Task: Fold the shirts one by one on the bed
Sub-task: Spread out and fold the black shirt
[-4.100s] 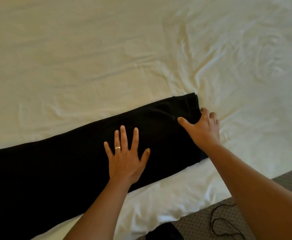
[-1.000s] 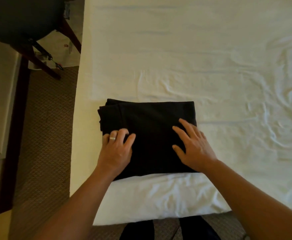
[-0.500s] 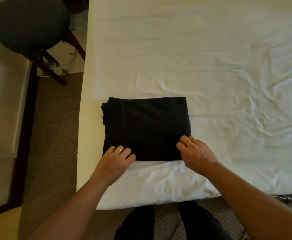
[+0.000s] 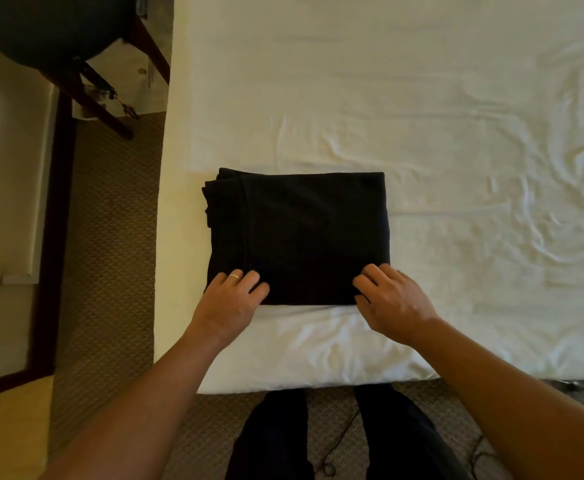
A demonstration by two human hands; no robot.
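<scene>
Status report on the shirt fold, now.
Left hand and right hand curled on near edge of black shirt. Shirt folded square, flat on white bed sheet. Nothing in the way.

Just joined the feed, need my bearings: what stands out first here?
A black folded shirt lies near the bed's near left corner, dark against the white sheet. Both hands sit at its near edge: the left hand at the left corner, the right hand at the right, fingers curled onto the cloth.
</scene>
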